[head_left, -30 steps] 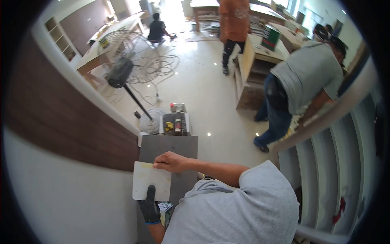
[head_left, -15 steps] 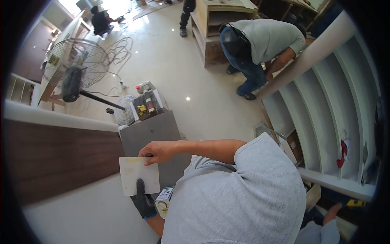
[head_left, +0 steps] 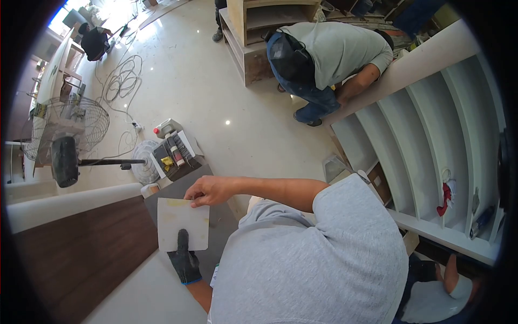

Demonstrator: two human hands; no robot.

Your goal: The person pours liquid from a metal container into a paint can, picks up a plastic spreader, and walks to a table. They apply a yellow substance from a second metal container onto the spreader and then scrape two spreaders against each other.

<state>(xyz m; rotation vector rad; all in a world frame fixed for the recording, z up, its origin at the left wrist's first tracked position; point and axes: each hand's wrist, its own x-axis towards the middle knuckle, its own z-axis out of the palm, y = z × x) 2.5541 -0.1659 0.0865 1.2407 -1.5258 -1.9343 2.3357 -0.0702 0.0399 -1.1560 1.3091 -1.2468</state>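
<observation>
My left hand (head_left: 185,265) wears a dark glove with a blue cuff. It grips a flat white square board (head_left: 175,218) by the lower edge, thumb lying on its face. Yellowish smears mark the board, mostly along the top. My right hand (head_left: 209,190), bare, is at the board's upper right edge with fingers curled and the thumb tip over the surface. Whatever sits between those fingers, if anything, is too small to make out. Beneath the board and my right hand is a grey cabinet top (head_left: 218,216).
A pedestal fan (head_left: 66,162) stands left, near a tray (head_left: 175,156) of bottles and a jug (head_left: 167,127). Cables (head_left: 121,78) lie on the floor. One person (head_left: 329,65) bends beside white shelving (head_left: 410,140); another (head_left: 440,294) is at lower right. A brown panel (head_left: 91,259) is at left.
My view has turned, so the fan, tray and bending person sit farther left. Both hands keep their places on the board, and the carton near my left wrist is now almost hidden.
</observation>
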